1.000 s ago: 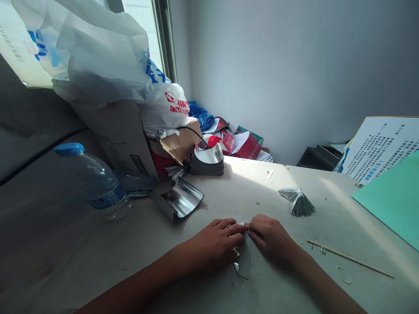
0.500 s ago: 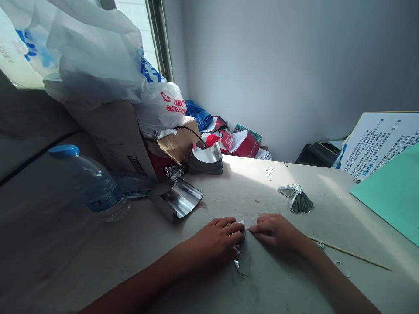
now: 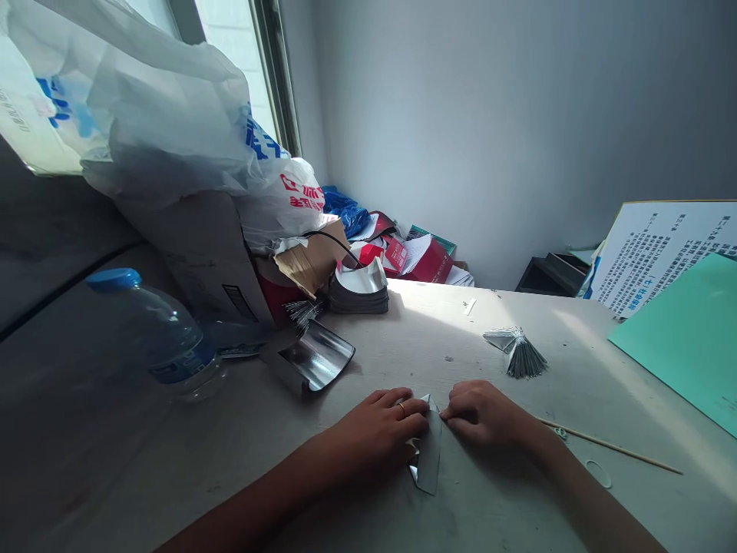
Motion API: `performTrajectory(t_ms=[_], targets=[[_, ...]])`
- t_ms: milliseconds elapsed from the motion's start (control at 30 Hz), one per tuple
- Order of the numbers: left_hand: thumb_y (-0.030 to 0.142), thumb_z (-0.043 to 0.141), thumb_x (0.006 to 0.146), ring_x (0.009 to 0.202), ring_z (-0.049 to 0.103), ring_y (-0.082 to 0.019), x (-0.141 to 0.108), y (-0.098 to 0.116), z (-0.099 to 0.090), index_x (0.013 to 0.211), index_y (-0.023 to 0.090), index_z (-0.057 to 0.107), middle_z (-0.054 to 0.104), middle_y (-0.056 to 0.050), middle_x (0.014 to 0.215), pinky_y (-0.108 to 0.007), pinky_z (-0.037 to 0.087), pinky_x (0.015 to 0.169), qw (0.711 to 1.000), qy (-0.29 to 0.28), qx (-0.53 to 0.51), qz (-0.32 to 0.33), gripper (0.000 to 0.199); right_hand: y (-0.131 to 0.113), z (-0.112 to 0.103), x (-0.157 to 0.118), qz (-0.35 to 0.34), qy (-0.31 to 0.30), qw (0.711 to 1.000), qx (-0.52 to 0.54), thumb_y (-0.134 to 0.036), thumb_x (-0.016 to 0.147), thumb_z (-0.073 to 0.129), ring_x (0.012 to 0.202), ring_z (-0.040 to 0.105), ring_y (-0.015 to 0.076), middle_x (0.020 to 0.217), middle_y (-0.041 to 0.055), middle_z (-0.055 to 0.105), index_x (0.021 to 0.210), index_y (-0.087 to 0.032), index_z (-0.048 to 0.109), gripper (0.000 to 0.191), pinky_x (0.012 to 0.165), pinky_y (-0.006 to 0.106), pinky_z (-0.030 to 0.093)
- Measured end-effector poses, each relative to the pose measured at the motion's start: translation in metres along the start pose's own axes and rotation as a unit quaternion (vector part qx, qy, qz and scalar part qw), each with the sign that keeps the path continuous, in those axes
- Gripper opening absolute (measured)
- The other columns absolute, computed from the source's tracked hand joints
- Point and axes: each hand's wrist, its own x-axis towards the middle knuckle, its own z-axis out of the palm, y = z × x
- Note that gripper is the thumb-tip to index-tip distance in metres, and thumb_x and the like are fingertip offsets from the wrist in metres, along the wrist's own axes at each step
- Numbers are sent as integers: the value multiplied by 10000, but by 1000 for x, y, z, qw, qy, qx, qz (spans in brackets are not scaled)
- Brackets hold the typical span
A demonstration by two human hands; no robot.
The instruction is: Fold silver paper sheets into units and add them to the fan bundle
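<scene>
A water bottle with a blue cap (image 3: pixel 155 338) sits far left, and a curved shiny metal sheet (image 3: pixel 316 357) lies past it on the table (image 3: pixel 426 338). The left hand (image 3: pixel 374 438), with a ring on, is closed over a folded piece of shiny metal (image 3: pixel 427 461) in the middle of the table. It looks light, thin, stiff and a bit slippery, so take it by the flat sides, not the sharp tip. The right hand (image 3: pixel 484 415) is curled, its fingertips (image 3: pixel 452 413) at the tip, but I cannot tell if they pinch it. Further right are a fan of metal strips (image 3: pixel 521 359) and a thin wooden stick (image 3: pixel 610 446)
</scene>
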Motion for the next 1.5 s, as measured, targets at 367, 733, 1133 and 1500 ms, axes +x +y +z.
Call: performTrajectory(t_ms=[367,733,1133,1500], targets=[[260,627,933,1361,468,-304,0,1,-2,1164,257,589,560,-10,1434,-402,439,1065,1000,-11,1,-7,234,-6,5,0,11,18,1000,-7,-126,795,567,686,523,130,730,-4,610,750,-180,590,73,651,250,346],[247,607,946,1375,467,-295,0,0,-1,1200,255,591,547,-24,1455,-424,436,1089,1000,-19,-5,-15,255,-25,8,0,32,-20,998,-58,-301,849,617,696,467,138,794,0,581,795,-192,512,161,632,268,294],[237,609,947,1361,497,-260,0,-1,-4,1204,244,591,569,-37,1429,-405,423,1109,999,-4,-19,-39,258,-32,14,2,-2,-62,997,-49,-482,701,806,810,530,189,938,9,637,976,-227,579,438,679,289,306],[260,527,1001,1332,516,-251,1,-2,-3,1200,242,603,593,-43,1392,-385,422,1080,999,15,-25,-20,213,-34,35,3,-129,43,983,-123,-102,835,538,779,550,170,928,32,668,900,-204,584,130,677,292,341]])
